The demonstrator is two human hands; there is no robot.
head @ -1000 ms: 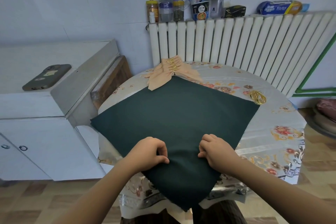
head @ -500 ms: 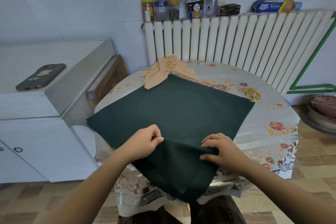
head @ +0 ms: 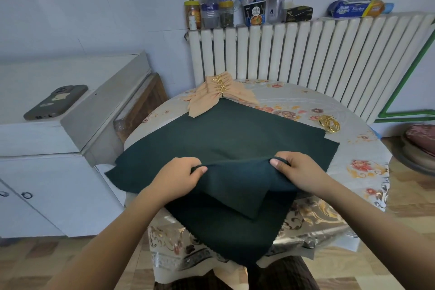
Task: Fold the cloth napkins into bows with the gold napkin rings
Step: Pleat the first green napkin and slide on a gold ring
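Here, two hands, left [head: 177, 175] and right [head: 297, 172], grip pinching one green napkin [head: 226, 139]

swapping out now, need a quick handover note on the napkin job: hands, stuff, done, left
Left hand and right hand each pinch a raised fold of the dark green napkin, which lies spread on the table.
Loose gold rings lie far right.
Done: peach napkin bows, already ringed, at the far edge.
Left: finish folding the green one, ring it.

Floral-clothed round table [head: 367, 186] under green napkin [head: 235, 139], peach bows [head: 219, 95], gold rings [head: 329, 124].
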